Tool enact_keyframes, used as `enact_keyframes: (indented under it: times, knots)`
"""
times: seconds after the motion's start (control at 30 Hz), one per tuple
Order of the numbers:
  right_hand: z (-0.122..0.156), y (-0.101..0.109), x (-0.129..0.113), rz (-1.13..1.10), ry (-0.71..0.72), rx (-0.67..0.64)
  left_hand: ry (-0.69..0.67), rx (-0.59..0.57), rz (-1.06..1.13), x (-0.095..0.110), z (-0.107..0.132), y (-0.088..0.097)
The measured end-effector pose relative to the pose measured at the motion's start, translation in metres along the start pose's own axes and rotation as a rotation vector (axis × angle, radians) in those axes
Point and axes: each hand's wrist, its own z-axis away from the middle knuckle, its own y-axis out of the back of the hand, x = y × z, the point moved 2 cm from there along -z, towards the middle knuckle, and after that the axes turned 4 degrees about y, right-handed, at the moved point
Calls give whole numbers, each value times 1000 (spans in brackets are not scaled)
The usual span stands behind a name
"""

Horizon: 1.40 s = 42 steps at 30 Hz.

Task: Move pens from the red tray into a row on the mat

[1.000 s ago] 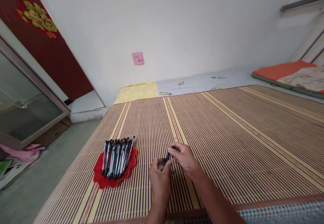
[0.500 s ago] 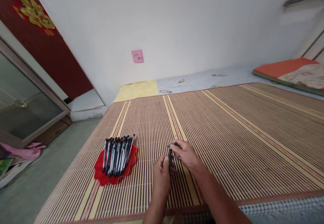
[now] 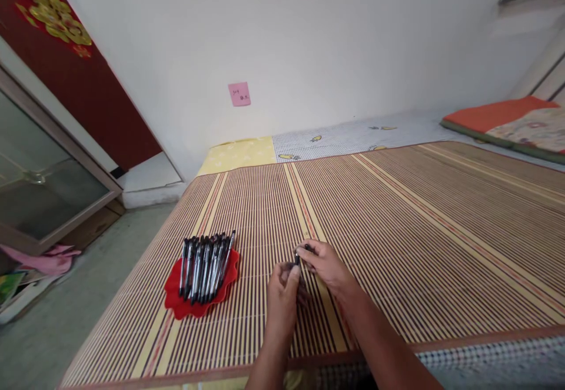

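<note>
Both hands meet over the striped mat, closed around one dark pen (image 3: 297, 258). My left hand (image 3: 283, 293) wraps its lower part, thumb on top, so most of the barrel is hidden. The fingers of my right hand (image 3: 321, 263) pinch the pen's upper end. A small black piece (image 3: 308, 247) shows at the right fingers; whether it is a cap I cannot tell. Left of the hands, several clear-barrelled pens (image 3: 204, 267) with black ends lie side by side on a red scalloped mat (image 3: 180, 309).
A striped bamboo mat (image 3: 397, 249) covers the bed. Folded orange bedding (image 3: 498, 115) lies at the far right, and a pink note (image 3: 239, 94) is stuck on the white wall (image 3: 335, 37). At the left stands a glass-panelled door (image 3: 48, 184) above the grey floor.
My left hand has slid up the pen towards the right fingers, covering more of the barrel. The right hand keeps its pinch. The view has tilted slightly.
</note>
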Motion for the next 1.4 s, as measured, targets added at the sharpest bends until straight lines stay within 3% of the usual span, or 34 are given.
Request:
enact_keyframes:
  times: [0.1,0.27,0.5,0.73,1.0,1.2,1.33,1.4]
  knots:
    - [0,0,1,11,7,-15,-32,38,-20,1,0,1]
    - [0,-1,-2,-20,6,-47,28,-48,31,-4,-3,2]
    - [1,0,0,-36,5,-119,30,-30,72,2,0,0]
    - [-1,-1,0,-73,-9,-79,260,-105,252,6,6,-7]
    - [-1,-1,-1,-72,1,-11,282,-161,209,8,8,-9]
    - [-7,15,-2,-165,35,199,323,-247,117,2,9,-8]
    - [-11,56,-9,-300,114,458,322,-342,-38,-1,10,-9]
    - [-11,78,-13,-373,168,609,306,-336,-75,-2,9,-9]
